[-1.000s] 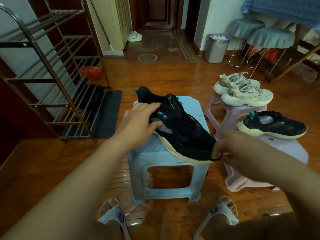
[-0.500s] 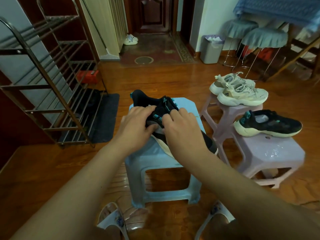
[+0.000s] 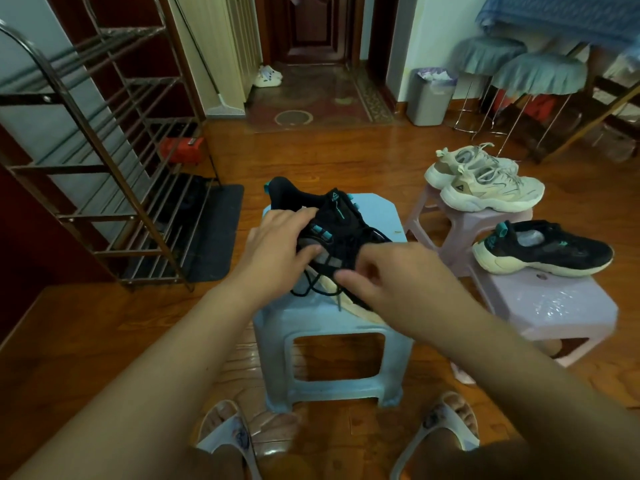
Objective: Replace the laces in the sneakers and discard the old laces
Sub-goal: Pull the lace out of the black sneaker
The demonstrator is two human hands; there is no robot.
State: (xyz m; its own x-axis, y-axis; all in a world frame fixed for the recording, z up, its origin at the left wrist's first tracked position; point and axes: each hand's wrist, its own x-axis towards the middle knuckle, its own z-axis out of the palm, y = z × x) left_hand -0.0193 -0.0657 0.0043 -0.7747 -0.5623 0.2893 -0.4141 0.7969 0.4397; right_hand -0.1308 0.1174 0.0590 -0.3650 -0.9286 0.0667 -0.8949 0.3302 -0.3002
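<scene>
black sneaker on blue stool, lace being worked

item: black sneaker (image 3: pixel 332 233), teal trim, lying on the blue stool (image 3: pixel 381 216) directly in front of the person; placed there, by my reading, to bring the eyelets up to working height.

left hand (image 3: pixel 277 244): rests over the heel side of the sneaker, fingers curled onto its upper, apparently to pin it against the stool while the lace is pulled.

right hand (image 3: pixel 391 275): over the toe half of the sneaker, fingertips pinched together on the black lace (image 3: pixel 311 289); loose loops hang off the near edge of the sneaker.

second black sneaker (image 3: pixel 543 247): on the lilac stool (image 3: pixel 554 306), right of the blue stool; no lace visible on it.

beige sneakers (image 3: pixel 485 181): paired, laced, on a further lilac stool beyond that.

grey bin (image 3: pixel 431 98): well beyond the blue stool, to its right; a likely place for the old laces.

status, judged: whether the lace is going in or coming out cannot be told.
</scene>
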